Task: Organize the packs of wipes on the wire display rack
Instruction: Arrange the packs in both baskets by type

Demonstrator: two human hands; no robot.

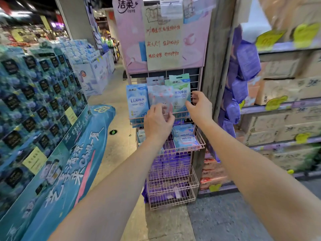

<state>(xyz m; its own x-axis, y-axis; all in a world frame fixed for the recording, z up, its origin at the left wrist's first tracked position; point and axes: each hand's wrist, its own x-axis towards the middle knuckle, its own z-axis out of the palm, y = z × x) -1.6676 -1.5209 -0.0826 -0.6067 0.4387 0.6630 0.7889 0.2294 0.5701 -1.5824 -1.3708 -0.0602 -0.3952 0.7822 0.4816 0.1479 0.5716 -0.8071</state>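
A pink wire display rack (198, 143) stands ahead with several baskets. In its top basket stand a blue wipes pack (137, 100), a pink-patterned wipes pack (160, 96) and a green wipes pack (180, 91). My left hand (157, 125) grips the lower edge of the pink-patterned pack at the basket's front wire. My right hand (199, 106) pinches the right edge of the green pack, fingers partly curled. The basket below holds pale blue and pink packs (185, 136). The lower baskets are filled with purple packs (171, 164).
A pink sign board with a handwritten note (163, 44) tops the rack. To the left rises a blue stacked tissue display (43, 105). Shelves of beige tissue packs (281, 91) and hanging purple packs (246, 61) stand to the right. An aisle floor (114, 101) runs past the rack's left.
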